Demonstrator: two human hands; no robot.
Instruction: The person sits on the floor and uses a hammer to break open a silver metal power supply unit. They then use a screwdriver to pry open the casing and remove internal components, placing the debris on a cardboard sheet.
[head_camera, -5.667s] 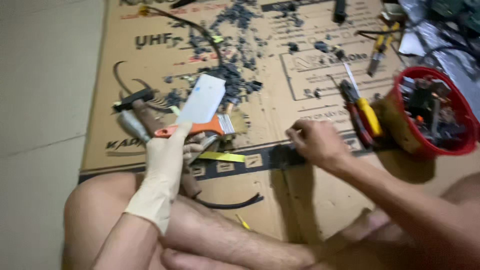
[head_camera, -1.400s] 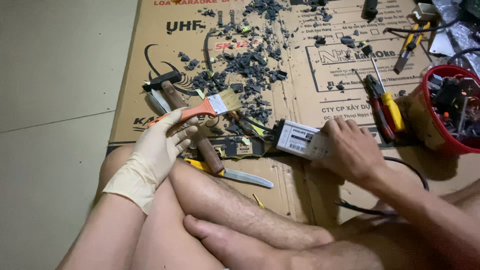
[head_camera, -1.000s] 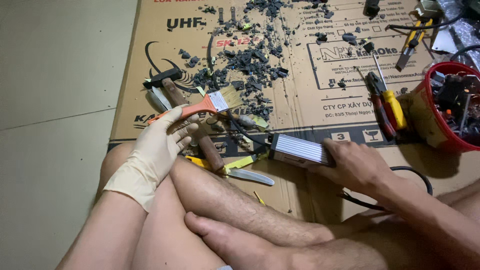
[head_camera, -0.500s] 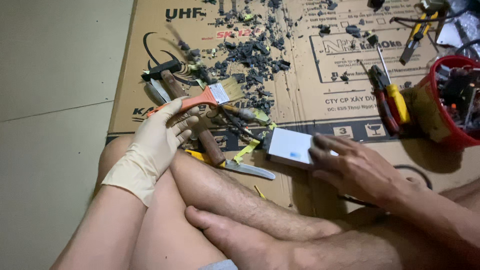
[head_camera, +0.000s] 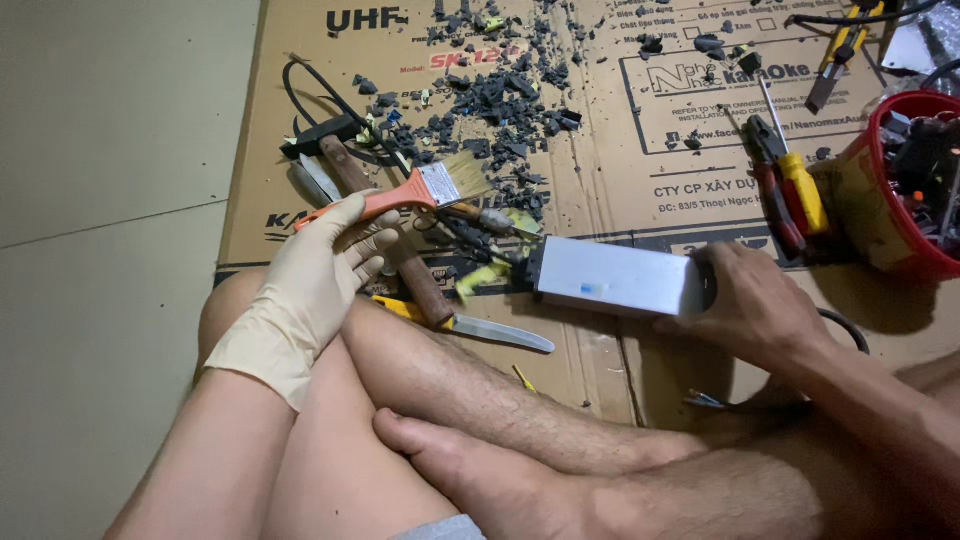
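Gloved, my left hand (head_camera: 318, 285) has its grip closed on the orange handle of a brush (head_camera: 415, 193), bristles pointing away from me toward the black debris (head_camera: 500, 95) scattered on the cardboard (head_camera: 600, 150); held low and flat like this, I judge, it is ready to sweep. My bare right hand (head_camera: 755, 300) has its grip wrapped over the right end of a grey box (head_camera: 615, 280), pinning it flat on the cardboard just beyond my shin so it cannot slide. A knife (head_camera: 490, 330) lies beside my leg, near the box. Pliers (head_camera: 775, 185) and a yellow screwdriver (head_camera: 800, 185) rest beside the red tub (head_camera: 885, 215) at my right.
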